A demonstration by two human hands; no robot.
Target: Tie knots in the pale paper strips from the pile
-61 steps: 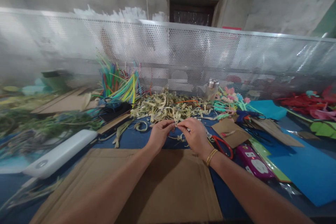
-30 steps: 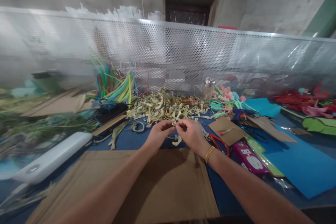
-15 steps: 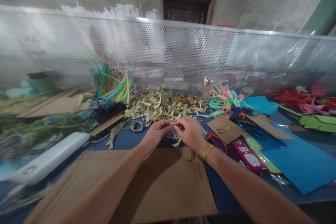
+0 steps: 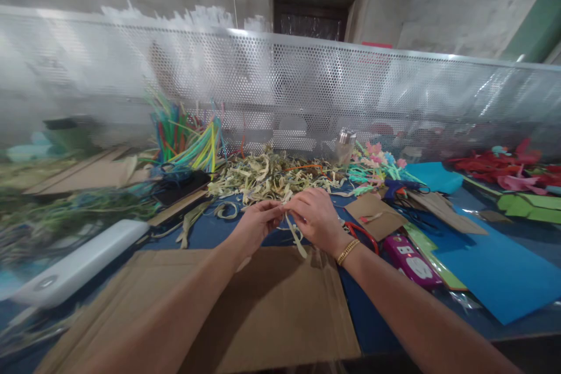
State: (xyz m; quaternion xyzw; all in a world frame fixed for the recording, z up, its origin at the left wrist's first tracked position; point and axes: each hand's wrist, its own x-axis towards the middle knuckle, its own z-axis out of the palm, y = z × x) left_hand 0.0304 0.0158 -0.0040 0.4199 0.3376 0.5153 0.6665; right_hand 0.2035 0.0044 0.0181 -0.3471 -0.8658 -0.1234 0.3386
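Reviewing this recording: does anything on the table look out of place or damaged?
Nothing looks plainly damaged. Slightly untidy: one limp, pale-green strip lies on the blue tabletop, nearer and further left than the tangled heap of pale, curled strips.

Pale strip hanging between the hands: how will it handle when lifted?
The pale strip is probably floppy, since it droops beside the right hand. It looks thin, so likely light. Being narrow, it might tear if tugged.

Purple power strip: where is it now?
In the head view, the power strip lies right of the right hand, between the red handle and lime-green sheet.
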